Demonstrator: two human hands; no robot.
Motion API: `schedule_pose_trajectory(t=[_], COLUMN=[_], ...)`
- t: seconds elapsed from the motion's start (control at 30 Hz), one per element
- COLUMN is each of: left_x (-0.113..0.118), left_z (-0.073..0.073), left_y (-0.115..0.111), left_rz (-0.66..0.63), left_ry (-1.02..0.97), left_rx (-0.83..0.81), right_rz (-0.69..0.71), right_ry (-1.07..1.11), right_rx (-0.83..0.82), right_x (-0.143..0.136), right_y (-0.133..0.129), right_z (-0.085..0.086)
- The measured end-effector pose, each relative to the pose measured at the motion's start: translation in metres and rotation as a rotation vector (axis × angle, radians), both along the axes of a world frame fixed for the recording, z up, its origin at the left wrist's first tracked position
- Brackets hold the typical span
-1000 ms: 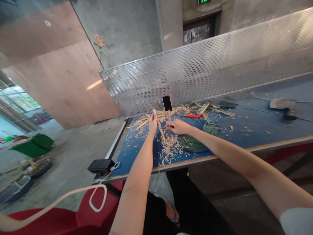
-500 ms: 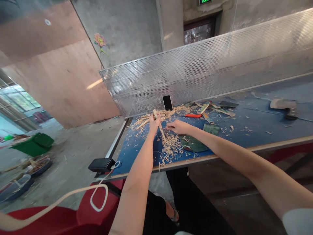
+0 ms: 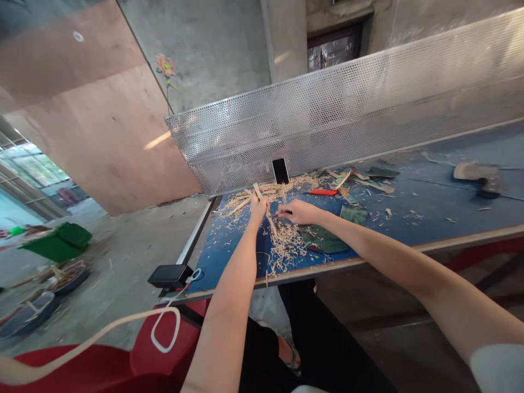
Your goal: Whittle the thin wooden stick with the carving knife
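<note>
My left hand [image 3: 259, 208] is wrapped round a pale wooden strip [image 3: 271, 221], which slants from beyond the fingers down toward a heap of curled shavings [image 3: 286, 246]. Just right of the strip, my right hand [image 3: 293, 211] is closed in a pinch. Something small and dark shows at its fingertips, too small to name. Several more pale strips [image 3: 239, 206] lie among shavings beyond my left hand. A dark green cloth-like piece [image 3: 325, 240] lies below my right wrist.
A phone [image 3: 280, 171] leans against a perforated metal screen [image 3: 303, 112] at the back. An orange-red tool [image 3: 323, 192] lies near scraps. A hatchet-like tool [image 3: 477, 176] rests far right. A black box [image 3: 170, 277] with a white cable sits at the near left corner of the blue table [image 3: 221, 256].
The top of the wooden strip in my left hand has shifted slightly left and its tilt has changed. My right hand has barely moved. The camera view has shifted slightly.
</note>
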State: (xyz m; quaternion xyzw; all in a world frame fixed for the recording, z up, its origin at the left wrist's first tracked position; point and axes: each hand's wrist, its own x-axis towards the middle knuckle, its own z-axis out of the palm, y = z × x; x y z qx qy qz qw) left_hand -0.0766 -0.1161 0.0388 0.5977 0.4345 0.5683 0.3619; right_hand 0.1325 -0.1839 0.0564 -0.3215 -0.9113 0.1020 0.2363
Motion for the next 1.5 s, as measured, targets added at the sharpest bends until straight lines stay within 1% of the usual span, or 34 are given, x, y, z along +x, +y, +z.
schedule_pose_trajectory(t=[0.07,0.13,0.27,0.37,0.43,0.5,0.57,0.67,0.73,0.8,0.9,1.03,1.1,1.17,1.23,1.33,1.4,1.5], left_x=[0.000,0.001,0.003,0.003,0.003,0.003,0.002,0.002,0.001,0.001,0.001,0.000,-0.001,-0.002,-0.002,-0.002,-0.002,-0.002], left_z=[0.000,0.000,-0.001,0.000,0.001,0.003,0.004,0.004,0.002,0.000,-0.004,-0.006,-0.005,-0.003,-0.002,-0.001,-0.001,0.000], left_y=[0.000,0.000,-0.002,-0.004,-0.004,-0.005,-0.005,-0.003,-0.002,-0.001,0.002,0.003,0.003,0.002,0.001,0.001,0.001,0.000], left_rz=[0.010,0.016,0.026,0.055,0.054,0.045,0.050,0.056,0.044,0.040,0.062,0.062,0.044,0.034,0.031,0.022,0.014,0.007], left_ry=[0.005,0.004,-0.019,-0.020,-0.011,-0.002,0.009,0.017,0.007,-0.007,-0.006,-0.012,-0.014,-0.003,0.006,0.006,0.008,-0.003], left_rx=[0.000,-0.011,-0.035,-0.068,-0.072,-0.050,-0.035,-0.031,-0.026,-0.026,-0.043,-0.062,-0.039,-0.009,0.008,0.017,0.022,0.017], right_rz=[-0.050,-0.059,-0.004,0.086,0.118,0.094,0.038,-0.049,-0.069,-0.067,-0.021,0.138,0.182,0.154,0.071,-0.027,-0.035,0.014], right_ry=[-0.012,-0.032,-0.003,-0.022,-0.054,-0.049,-0.011,0.031,0.029,0.030,0.009,-0.063,-0.059,0.001,0.074,0.083,0.053,0.006], right_rx=[0.067,0.086,-0.009,-0.107,-0.128,-0.089,-0.030,0.031,0.041,0.017,-0.075,-0.188,-0.221,-0.204,-0.138,-0.041,-0.002,0.017], right_x=[-0.001,-0.002,-0.004,-0.003,-0.001,0.000,0.001,0.000,-0.002,-0.005,-0.006,-0.004,-0.004,-0.004,-0.005,-0.006,-0.006,-0.005], right_y=[0.002,0.005,0.008,0.005,0.001,-0.001,-0.002,0.000,0.002,0.004,0.003,-0.003,-0.005,-0.005,-0.004,0.000,0.003,0.003], right_z=[-0.002,-0.005,-0.009,-0.008,-0.004,-0.001,0.000,-0.002,-0.005,-0.008,-0.009,-0.006,-0.004,-0.004,-0.004,-0.007,-0.009,-0.010])
